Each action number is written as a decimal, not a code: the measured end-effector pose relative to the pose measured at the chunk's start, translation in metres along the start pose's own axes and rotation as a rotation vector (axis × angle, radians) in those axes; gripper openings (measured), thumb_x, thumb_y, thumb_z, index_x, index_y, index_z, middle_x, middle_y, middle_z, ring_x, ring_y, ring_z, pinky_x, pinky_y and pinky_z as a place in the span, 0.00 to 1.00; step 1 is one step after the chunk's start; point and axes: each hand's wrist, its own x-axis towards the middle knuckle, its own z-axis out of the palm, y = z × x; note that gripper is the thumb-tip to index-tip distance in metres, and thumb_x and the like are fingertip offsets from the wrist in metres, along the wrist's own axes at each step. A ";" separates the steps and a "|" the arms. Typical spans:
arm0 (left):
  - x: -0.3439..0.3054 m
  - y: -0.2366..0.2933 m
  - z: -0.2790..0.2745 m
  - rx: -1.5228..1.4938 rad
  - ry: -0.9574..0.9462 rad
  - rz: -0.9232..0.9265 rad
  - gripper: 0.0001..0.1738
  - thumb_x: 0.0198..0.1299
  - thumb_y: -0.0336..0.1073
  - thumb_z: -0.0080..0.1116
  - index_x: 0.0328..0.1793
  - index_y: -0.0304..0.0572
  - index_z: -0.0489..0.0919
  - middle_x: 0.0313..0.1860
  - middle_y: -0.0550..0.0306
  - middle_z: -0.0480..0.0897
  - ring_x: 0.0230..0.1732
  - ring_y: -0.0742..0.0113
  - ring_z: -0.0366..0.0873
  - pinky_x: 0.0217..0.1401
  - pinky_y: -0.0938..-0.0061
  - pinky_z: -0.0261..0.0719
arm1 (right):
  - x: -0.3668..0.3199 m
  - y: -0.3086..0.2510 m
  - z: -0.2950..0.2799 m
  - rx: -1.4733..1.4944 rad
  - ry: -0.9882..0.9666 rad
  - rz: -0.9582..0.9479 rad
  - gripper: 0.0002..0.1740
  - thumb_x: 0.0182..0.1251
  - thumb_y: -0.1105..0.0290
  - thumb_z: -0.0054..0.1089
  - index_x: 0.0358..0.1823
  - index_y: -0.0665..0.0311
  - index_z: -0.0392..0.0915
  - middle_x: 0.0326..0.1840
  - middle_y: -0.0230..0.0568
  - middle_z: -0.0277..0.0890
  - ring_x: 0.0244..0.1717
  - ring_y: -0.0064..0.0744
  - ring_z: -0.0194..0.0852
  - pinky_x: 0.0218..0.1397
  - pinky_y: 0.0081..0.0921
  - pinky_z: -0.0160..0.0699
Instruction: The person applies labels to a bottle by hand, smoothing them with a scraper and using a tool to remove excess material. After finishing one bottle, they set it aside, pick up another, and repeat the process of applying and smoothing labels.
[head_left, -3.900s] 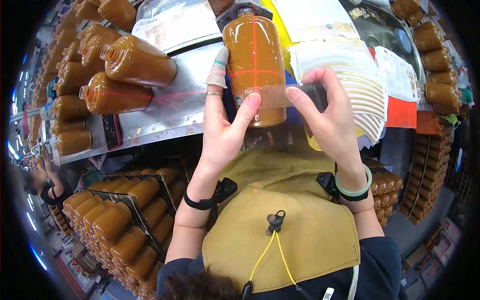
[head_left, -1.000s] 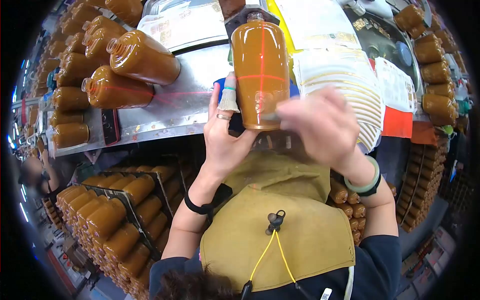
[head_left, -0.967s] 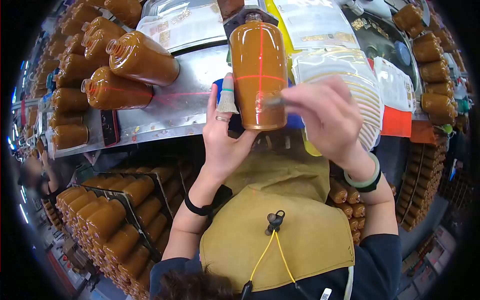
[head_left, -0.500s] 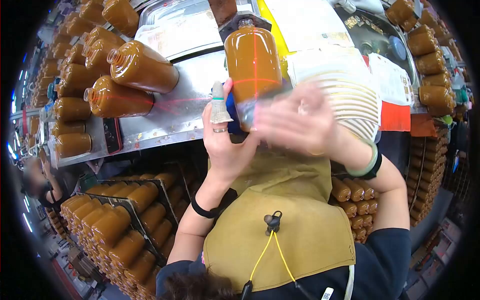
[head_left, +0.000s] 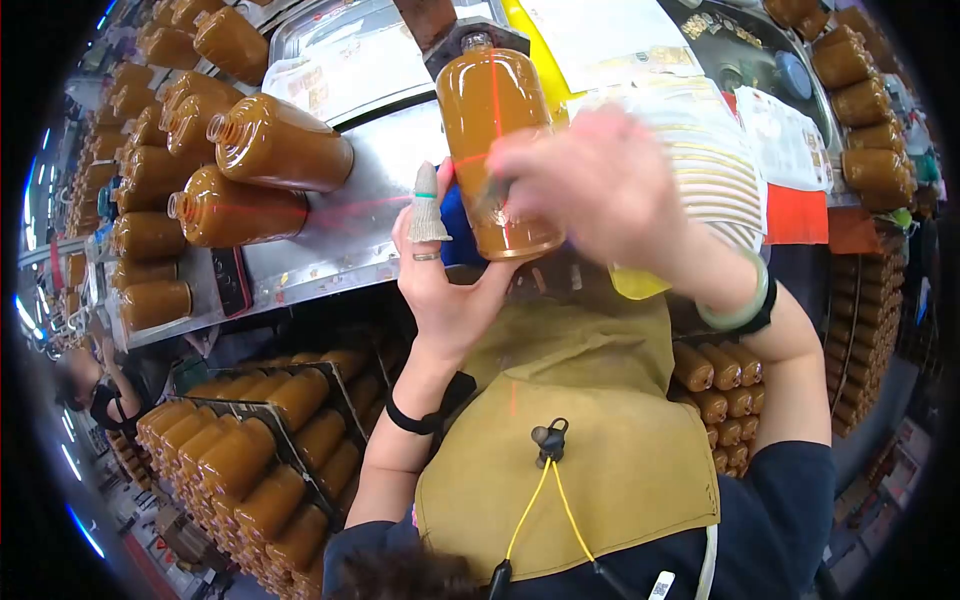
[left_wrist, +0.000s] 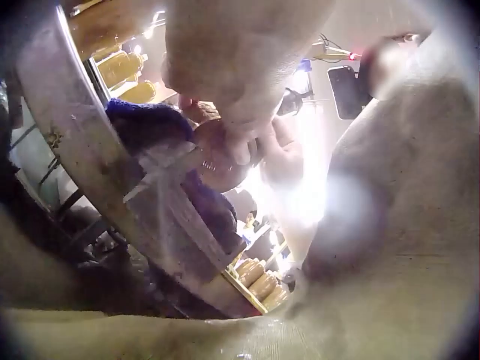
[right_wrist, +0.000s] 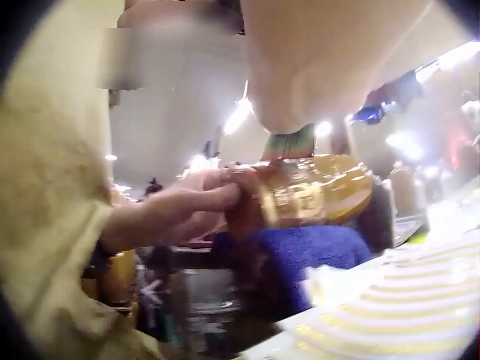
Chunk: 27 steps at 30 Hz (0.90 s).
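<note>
An amber bottle (head_left: 490,100) lies with its neck at a metal holder (head_left: 478,40) and its body over a blue cloth (right_wrist: 315,255). The left hand (head_left: 445,295) grips the bottle's base end, thumb at the bottom edge and fingers along the left side; one finger wears a pale fabric cot (head_left: 426,205). Blurred over the bottle's lower half, the right hand (head_left: 600,190) pinches a small dark greenish flat tool (right_wrist: 291,144) against its surface. Gold markings (right_wrist: 307,196) show on the bottle in the right wrist view. Red laser lines cross it.
Two amber bottles (head_left: 280,143) lie on the metal table (head_left: 370,165) at left, near a phone (head_left: 231,282). Fanned white sheets with gold strips (head_left: 710,170) are at right. Racks of bottles (head_left: 235,450) stand below; another person (head_left: 95,385) is at far left.
From spreading a clear film over the bottle with the left hand, the right hand has gone to moving the tool across it. The left hand has shifted down to the base end.
</note>
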 end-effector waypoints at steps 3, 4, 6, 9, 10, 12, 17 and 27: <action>0.001 0.002 -0.002 -0.030 -0.011 -0.033 0.52 0.47 0.35 0.85 0.78 0.27 0.69 0.74 0.42 0.78 0.65 0.49 0.76 0.70 0.63 0.73 | -0.002 0.026 -0.005 -0.181 0.032 -0.083 0.13 0.55 0.68 0.70 0.44 0.49 0.86 0.42 0.21 0.85 0.37 0.26 0.78 0.49 0.28 0.78; 0.003 0.003 -0.004 -0.043 -0.018 -0.017 0.48 0.48 0.34 0.84 0.77 0.31 0.73 0.74 0.43 0.78 0.67 0.47 0.75 0.70 0.62 0.73 | -0.009 0.019 -0.002 -0.105 -0.007 -0.153 0.14 0.55 0.69 0.70 0.45 0.48 0.86 0.43 0.21 0.86 0.37 0.25 0.77 0.49 0.27 0.77; 0.006 0.006 -0.004 -0.058 -0.027 -0.003 0.45 0.49 0.33 0.82 0.75 0.34 0.76 0.74 0.43 0.78 0.68 0.46 0.75 0.70 0.60 0.73 | -0.013 -0.006 -0.014 0.009 -0.078 -0.228 0.17 0.53 0.70 0.67 0.47 0.49 0.88 0.42 0.23 0.86 0.35 0.25 0.77 0.45 0.29 0.78; 0.004 0.005 0.000 0.235 0.011 0.267 0.30 0.51 0.27 0.76 0.64 0.55 0.89 0.71 0.45 0.79 0.69 0.41 0.76 0.68 0.54 0.77 | 0.008 0.017 -0.031 -0.094 0.094 0.089 0.15 0.54 0.76 0.75 0.45 0.61 0.87 0.39 0.32 0.88 0.33 0.31 0.81 0.39 0.30 0.76; 0.004 0.001 0.002 0.235 0.013 0.267 0.30 0.51 0.27 0.76 0.64 0.55 0.89 0.71 0.45 0.79 0.69 0.41 0.76 0.68 0.54 0.77 | 0.011 0.018 -0.038 -0.072 0.171 0.234 0.14 0.55 0.78 0.77 0.44 0.66 0.87 0.41 0.36 0.89 0.35 0.34 0.82 0.39 0.29 0.77; 0.002 -0.004 0.002 0.207 0.021 0.410 0.28 0.51 0.25 0.76 0.61 0.55 0.89 0.69 0.45 0.81 0.67 0.43 0.79 0.65 0.55 0.82 | 0.011 0.028 -0.046 -0.092 0.259 0.189 0.13 0.57 0.78 0.77 0.45 0.67 0.87 0.41 0.38 0.89 0.36 0.33 0.83 0.39 0.29 0.78; -0.002 -0.007 0.007 0.047 0.125 0.332 0.27 0.54 0.20 0.75 0.62 0.30 0.82 0.66 0.38 0.84 0.65 0.42 0.84 0.69 0.55 0.82 | -0.001 0.017 -0.040 -0.122 0.114 0.156 0.12 0.57 0.77 0.74 0.44 0.62 0.88 0.43 0.34 0.89 0.38 0.29 0.83 0.40 0.27 0.79; -0.016 -0.011 0.006 0.061 0.139 0.256 0.28 0.53 0.22 0.76 0.63 0.34 0.84 0.64 0.42 0.85 0.62 0.45 0.85 0.65 0.59 0.84 | -0.020 -0.012 -0.017 0.140 0.206 0.427 0.16 0.68 0.79 0.68 0.57 0.65 0.81 0.42 0.39 0.86 0.34 0.31 0.84 0.41 0.29 0.85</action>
